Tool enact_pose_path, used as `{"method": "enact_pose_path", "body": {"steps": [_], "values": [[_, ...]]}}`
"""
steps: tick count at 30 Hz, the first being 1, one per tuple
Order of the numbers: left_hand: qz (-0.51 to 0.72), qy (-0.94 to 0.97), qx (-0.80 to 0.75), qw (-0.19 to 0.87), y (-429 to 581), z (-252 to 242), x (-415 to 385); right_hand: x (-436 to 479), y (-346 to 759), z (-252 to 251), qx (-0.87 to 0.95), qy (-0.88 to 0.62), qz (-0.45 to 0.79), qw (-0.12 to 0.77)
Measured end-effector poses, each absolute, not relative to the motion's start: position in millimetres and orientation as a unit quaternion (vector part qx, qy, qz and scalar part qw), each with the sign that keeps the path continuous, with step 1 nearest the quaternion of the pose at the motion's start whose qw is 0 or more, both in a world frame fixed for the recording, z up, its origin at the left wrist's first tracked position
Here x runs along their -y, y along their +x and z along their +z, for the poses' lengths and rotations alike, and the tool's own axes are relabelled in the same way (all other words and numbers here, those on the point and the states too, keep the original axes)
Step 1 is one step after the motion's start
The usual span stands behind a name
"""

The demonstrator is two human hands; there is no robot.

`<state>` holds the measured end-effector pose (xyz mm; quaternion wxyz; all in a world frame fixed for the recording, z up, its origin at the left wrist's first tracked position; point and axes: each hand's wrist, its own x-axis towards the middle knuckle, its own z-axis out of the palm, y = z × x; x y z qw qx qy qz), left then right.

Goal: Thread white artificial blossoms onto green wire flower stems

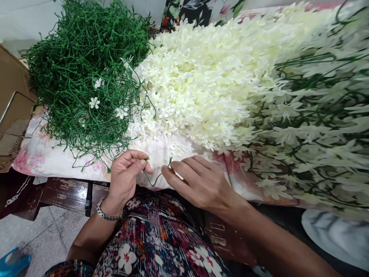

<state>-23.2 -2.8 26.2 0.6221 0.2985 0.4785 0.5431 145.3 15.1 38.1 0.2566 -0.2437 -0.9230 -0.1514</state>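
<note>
My left hand point(127, 173), with a metal watch band at its wrist, pinches a thin green plastic flower stem point(152, 185) between thumb and fingers. The stem dips in a V between my hands, a small green tip showing at each end. My right hand point(198, 181) has its curled fingers closed around the stem's other end, just below the tip. Behind my left hand rises a tangled heap of green stems point(86, 57), with a few white blossoms point(94, 102) on it. A large heap of cream-white petal pieces point(207, 84) lies beyond both hands.
Finished-looking white flowers on green stems point(311, 127) are piled at the right. A floral cloth point(63, 161) covers the worktop. At the left edge stands a cardboard box point(13, 84) with a metal wire. A blue object point(14, 263) is on the tiled floor.
</note>
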Motion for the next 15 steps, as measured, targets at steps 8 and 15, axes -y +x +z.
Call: {"method": "enact_pose_path", "body": {"steps": [8, 15], "values": [[0.554, 0.278, -0.451, 0.642, -6.0, 25.8, 7.2, 8.7, 148.5, 10.2, 0.892, -0.291, -0.045, 0.344], [0.544, 0.300, -0.442, 0.647, 4.3, 21.2, 18.8, 18.2, 139.5, -2.2, 0.857, -0.310, 0.008, 0.411]]}}
